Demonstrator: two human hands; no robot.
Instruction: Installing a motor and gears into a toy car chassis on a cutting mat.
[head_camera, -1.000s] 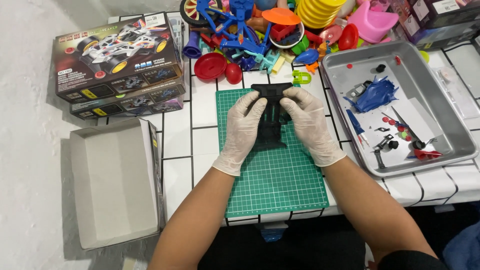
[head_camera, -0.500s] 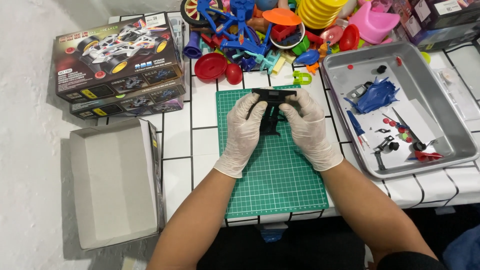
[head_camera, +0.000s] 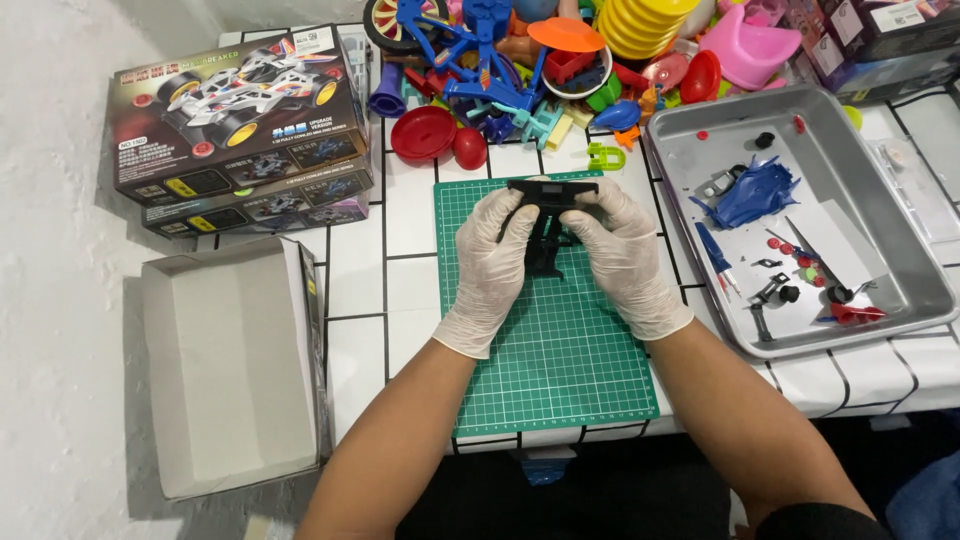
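Both of my hands wear white gloves and hold a black plastic toy-car chassis (head_camera: 548, 215) just above the far part of a green cutting mat (head_camera: 560, 370). My left hand (head_camera: 492, 262) grips its left side. My right hand (head_camera: 622, 255) grips its right side. The chassis is tipped up, with its far end showing between my fingertips. Most of its body is hidden by my fingers.
A metal tray (head_camera: 905, 285) at the right holds a blue car shell (head_camera: 752, 193), a blue tool and small parts. Colourful plastic toys (head_camera: 530, 70) are heaped at the back. Stacked toy-car boxes (head_camera: 240, 125) and an open grey box (head_camera: 232, 365) lie at the left.
The chassis has been tilted and turned between my hands, so less of its flat body shows than a second ago. My hands have stayed over the same spot on the mat.
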